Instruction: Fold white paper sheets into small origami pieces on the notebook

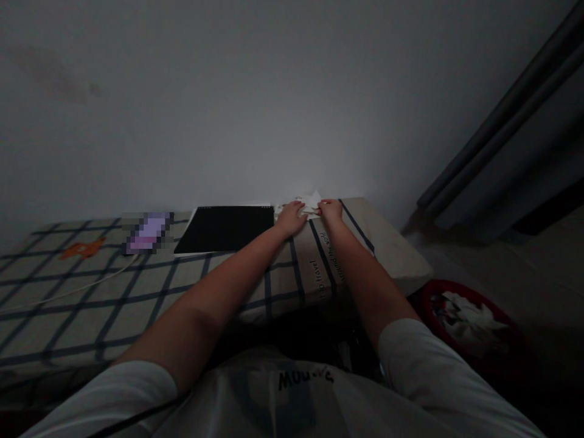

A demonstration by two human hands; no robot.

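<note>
Both arms reach forward to a crumpled piece of white paper (311, 199) at the back of the bed, close to the wall. From the left, my left hand (291, 218) grips the paper's edge, its fingers bent over and the thumb nearer to me. My right hand (331, 210) pinches the paper from the right side. The exact folds between my fingers are too small and dim to make out. Just left of my left hand lies a black sheet or pad (225, 228) with a white border.
A checked cloth (150, 304) covers the surface. To the left are a blurred phone (149, 232) with a white cable (103, 281) and an orange flat shape (83, 248). A red bin (426, 292) holding crumpled white paper stands lower right, near a grey curtain (506, 146).
</note>
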